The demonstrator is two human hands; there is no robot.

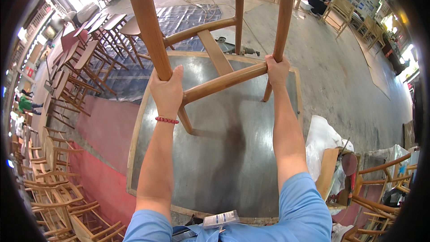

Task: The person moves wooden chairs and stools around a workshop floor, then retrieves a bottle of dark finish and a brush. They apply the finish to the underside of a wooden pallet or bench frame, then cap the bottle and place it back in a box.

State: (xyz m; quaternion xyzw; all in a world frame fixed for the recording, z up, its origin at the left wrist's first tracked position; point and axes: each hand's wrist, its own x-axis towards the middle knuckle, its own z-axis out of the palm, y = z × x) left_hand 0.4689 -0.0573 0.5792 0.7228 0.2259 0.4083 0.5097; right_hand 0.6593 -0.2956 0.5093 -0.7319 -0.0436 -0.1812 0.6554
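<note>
A brown wooden stool (226,82) stands on its feet over a grey-topped table (201,170) with a pale wooden edge; its upper end runs out of view. Its thick legs are joined low down by rails and a flat crossbar (215,51). My left hand (166,92), below which a red bead bracelet (166,119) circles the wrist, is wrapped round the near left leg. Around the near right leg, where the front rail meets it, my right hand (277,69) is closed. Both arms reach forward, and some fingers are hidden behind the wood.
Several tall stools (92,56) stand at the left by a dark sheet (192,13). A power tool (228,45) lies beyond the table's far edge. Chair frames (62,197) crowd the lower left. A box with plastic wrap (329,152) sits at right. A person (318,0) crouches far off.
</note>
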